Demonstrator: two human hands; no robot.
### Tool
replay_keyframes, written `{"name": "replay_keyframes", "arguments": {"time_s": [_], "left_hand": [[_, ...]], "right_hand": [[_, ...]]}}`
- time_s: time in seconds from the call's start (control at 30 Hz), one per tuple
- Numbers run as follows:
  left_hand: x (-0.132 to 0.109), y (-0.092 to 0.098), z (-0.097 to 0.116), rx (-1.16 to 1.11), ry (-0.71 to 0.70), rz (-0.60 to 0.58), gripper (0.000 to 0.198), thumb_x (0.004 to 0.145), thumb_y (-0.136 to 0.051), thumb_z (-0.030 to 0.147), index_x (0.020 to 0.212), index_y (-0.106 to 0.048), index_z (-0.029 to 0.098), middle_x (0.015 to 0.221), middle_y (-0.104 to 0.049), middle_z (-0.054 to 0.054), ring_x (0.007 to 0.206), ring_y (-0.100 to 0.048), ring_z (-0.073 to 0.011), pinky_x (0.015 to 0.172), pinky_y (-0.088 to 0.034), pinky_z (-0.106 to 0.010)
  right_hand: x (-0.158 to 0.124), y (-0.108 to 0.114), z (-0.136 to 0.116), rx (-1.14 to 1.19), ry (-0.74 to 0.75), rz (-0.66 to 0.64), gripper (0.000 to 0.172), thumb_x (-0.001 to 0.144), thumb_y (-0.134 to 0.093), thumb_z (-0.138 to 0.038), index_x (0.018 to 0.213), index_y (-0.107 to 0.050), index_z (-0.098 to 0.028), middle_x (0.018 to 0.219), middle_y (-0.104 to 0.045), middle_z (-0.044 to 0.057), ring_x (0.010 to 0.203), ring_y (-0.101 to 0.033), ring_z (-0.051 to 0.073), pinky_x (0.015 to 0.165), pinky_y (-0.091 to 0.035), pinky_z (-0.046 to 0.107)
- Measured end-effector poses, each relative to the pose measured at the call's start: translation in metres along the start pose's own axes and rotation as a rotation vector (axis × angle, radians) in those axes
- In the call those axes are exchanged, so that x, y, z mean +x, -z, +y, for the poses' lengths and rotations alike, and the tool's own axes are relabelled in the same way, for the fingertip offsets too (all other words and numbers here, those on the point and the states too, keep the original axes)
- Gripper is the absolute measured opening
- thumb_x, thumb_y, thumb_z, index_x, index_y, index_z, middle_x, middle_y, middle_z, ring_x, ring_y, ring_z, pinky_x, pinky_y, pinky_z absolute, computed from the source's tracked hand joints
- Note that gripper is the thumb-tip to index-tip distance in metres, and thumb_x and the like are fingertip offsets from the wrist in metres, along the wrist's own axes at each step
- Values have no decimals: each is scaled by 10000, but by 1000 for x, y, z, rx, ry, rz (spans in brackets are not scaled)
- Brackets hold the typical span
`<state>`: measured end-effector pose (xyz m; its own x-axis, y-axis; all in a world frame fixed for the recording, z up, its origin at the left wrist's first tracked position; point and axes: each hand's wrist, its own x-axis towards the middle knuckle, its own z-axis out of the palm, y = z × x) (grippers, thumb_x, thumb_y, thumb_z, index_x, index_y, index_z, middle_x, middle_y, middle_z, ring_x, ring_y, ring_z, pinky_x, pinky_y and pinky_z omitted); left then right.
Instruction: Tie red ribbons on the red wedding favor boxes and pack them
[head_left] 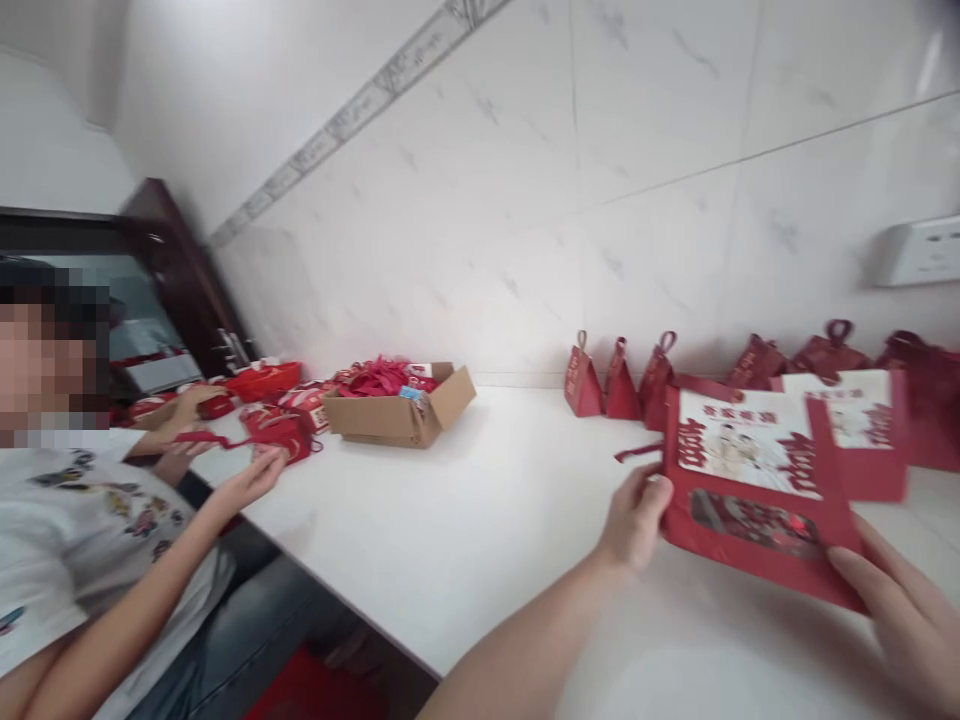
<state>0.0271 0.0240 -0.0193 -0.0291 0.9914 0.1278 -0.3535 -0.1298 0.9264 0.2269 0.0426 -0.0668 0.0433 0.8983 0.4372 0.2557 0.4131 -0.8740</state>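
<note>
Between my two hands, above the white table, a red gift box (750, 545) with a white printed panel and a clear window is held up and tilted. My left hand (636, 515) grips its left edge, the thumb on the front. At the lower right corner my right hand (892, 590) clasps it, thumb in front and fingers behind. A dark red ribbon (637, 452) sticks out on the box's left side. Right behind it stands another red box with a white panel (885, 480), partly covered.
Small red triangular boxes (583, 385) with loops line the wall. An open cardboard carton (375, 420) of red ribbons sits mid-table. At left a seated co-worker's hand (251, 480) is at a red box (289, 437), near a red basket (262, 380).
</note>
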Motion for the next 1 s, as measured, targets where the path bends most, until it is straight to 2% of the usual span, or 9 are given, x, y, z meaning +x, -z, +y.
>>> {"name": "replay_keyframes", "arguments": {"time_s": [0.07, 0.13, 0.23, 0.33, 0.47, 0.67, 0.77, 0.87, 1.0], "left_hand": [[-3, -1, 3, -31, -2, -40, 720, 551, -688, 659, 1077, -577, 180, 1025, -649, -95, 933, -612, -254, 713, -483, -315], [-4, 0, 5, -91, 6, -121, 715, 547, -732, 593, 1114, -551, 198, 1033, -648, -75, 960, -609, -248, 753, -485, -314], [-4, 2, 6, -77, 61, -250, 615, 596, -748, 491, 1100, -553, 197, 1038, -652, -64, 989, -608, -240, 852, -467, -337], [-7, 3, 11, 13, 34, -321, 507, 677, -691, 461, 1070, -565, 166, 1051, -652, -86, 1010, -602, -258, 906, -449, -383], [-10, 3, 17, 150, -104, -306, 461, 717, -645, 437, 1077, -562, 161, 1084, -643, -92, 1043, -579, -269, 915, -443, -384], [-11, 5, 21, 255, -265, -302, 458, 721, -626, 439, 1082, -554, 167, 1107, -637, -90, 1015, -587, -252, 850, -471, -346], [-12, 4, 23, 237, -265, -326, 447, 754, -595, 458, 1092, -557, 168, 1121, -629, -96, 1025, -584, -251, 841, -478, -345], [-14, 2, 25, 215, -206, -320, 365, 780, -580, 454, 1000, -589, 163, 1053, -649, -95, 955, -608, -235, 769, -496, -321], [-15, -2, 27, 196, -140, -294, 334, 712, -677, 422, 901, -597, 158, 956, -668, -87, 838, -630, -214, 664, -491, -286]], "right_hand": [[-5, 0, -28, 48, -144, 66, 389, 766, -510, -532, 1131, -540, -399, 1153, -633, 106, 1056, -588, 343, 810, -476, 453], [-6, -3, -51, 104, -91, 99, 453, 752, -514, -553, 1144, -500, -325, 1204, -596, 107, 1121, -542, 347, 838, -485, 455], [-3, -5, -64, 161, 16, 143, 503, 783, -450, -582, 1171, -426, -262, 1271, -537, 111, 1196, -471, 345, 904, -448, 483], [-5, -2, -64, 176, 74, 139, 520, 804, -423, -596, 1189, -387, -250, 1302, -505, 112, 1246, -419, 331, 973, -395, 466], [-8, -1, -64, 175, 134, 72, 558, 821, -417, -596, 1238, -342, -234, 1323, -479, 124, 1272, -386, 324, 985, -383, 446], [-6, -2, -59, 163, 247, -18, 614, 843, -425, -549, 1319, -272, -192, 1269, -527, 134, 1200, -472, 307, 957, -409, 445], [-6, -1, -57, 183, 224, -9, 588, 850, -420, -511, 1324, -280, -192, 1235, -559, 121, 1169, -502, 297, 945, -422, 431], [-5, 0, -56, 210, 191, 7, 563, 842, -413, -484, 1316, -321, -195, 1212, -579, 105, 1183, -489, 297, 931, -437, 419], [-5, 2, -53, 231, 150, -14, 539, 834, -402, -443, 1312, -355, -197, 1192, -595, 90, 1197, -476, 293, 931, -444, 422]]}}
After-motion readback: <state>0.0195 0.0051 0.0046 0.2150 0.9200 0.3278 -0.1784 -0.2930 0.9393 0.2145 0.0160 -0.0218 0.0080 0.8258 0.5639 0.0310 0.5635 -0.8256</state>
